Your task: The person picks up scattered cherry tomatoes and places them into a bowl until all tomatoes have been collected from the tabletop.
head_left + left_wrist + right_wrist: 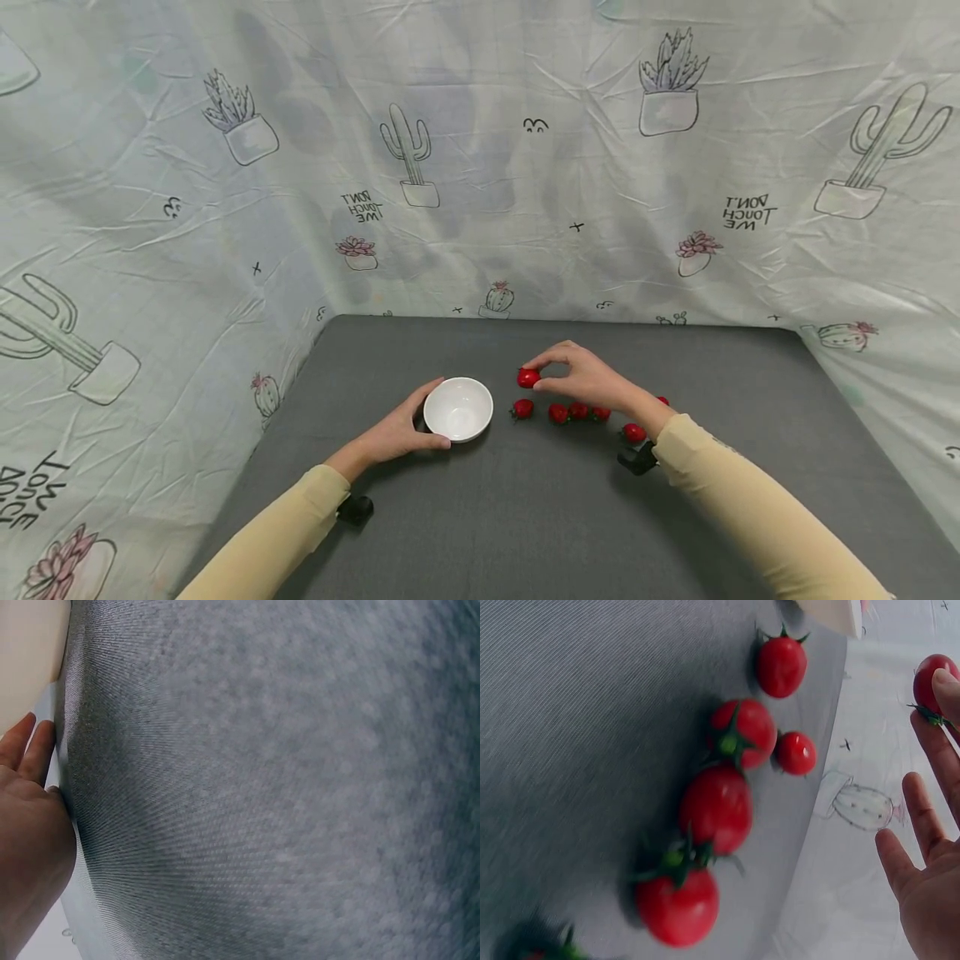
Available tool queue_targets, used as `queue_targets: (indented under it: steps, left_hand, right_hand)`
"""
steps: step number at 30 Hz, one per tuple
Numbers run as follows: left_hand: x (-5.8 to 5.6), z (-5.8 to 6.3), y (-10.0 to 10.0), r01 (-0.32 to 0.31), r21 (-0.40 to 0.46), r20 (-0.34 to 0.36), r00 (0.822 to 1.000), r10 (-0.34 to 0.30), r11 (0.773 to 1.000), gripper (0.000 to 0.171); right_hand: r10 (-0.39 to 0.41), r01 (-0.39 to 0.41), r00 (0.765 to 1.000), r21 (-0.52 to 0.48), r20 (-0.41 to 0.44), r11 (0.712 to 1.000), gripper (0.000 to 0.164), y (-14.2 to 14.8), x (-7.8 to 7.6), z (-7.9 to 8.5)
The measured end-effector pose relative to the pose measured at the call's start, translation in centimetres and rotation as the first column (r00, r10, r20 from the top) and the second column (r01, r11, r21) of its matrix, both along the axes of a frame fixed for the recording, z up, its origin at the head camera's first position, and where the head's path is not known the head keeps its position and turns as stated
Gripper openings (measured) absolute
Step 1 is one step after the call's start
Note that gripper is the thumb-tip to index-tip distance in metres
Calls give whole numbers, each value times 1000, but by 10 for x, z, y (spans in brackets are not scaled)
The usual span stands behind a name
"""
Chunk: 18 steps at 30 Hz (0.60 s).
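Observation:
A white bowl (459,408) stands on the dark grey table. My left hand (393,432) holds it from the left, thumb along the near side and fingers along the far side. In the left wrist view only part of the bowl (28,660) shows beyond the fingers. Raised above the table, my right hand (592,379) pinches a red cherry tomato (528,378) between thumb and fingertips. The right wrist view shows green leaves on this tomato (928,681), while the other fingers spread loosely. Beneath the hand lies another cherry tomato (522,408), right of the bowl.
Several more cherry tomatoes lie right of the bowl, among them a close row (578,411) and one tomato (633,432) near the right wrist. A cactus-print curtain (480,167) hangs behind and along the sides of the grey table (480,533).

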<state>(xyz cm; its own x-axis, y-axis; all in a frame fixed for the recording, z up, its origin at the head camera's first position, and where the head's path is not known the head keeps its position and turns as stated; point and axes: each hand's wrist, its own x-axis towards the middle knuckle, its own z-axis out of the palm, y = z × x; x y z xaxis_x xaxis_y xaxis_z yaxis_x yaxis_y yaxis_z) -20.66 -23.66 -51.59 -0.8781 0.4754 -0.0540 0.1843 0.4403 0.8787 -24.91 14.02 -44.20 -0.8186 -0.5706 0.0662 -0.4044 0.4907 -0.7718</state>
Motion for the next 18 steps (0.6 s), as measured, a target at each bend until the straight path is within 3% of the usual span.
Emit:
queue_targets:
  steps: [5, 18]
  left_hand:
    - [0, 0, 0, 11, 7, 6, 1000, -11, 1000, 107]
    - [0, 3, 3, -3, -9, 54, 999, 4, 1000, 110]
  right_hand:
    - [47, -47, 999, -12, -11, 999, 33, -19, -5, -2]
    - [92, -90, 995, 73, -30, 993, 27, -69, -15, -10]
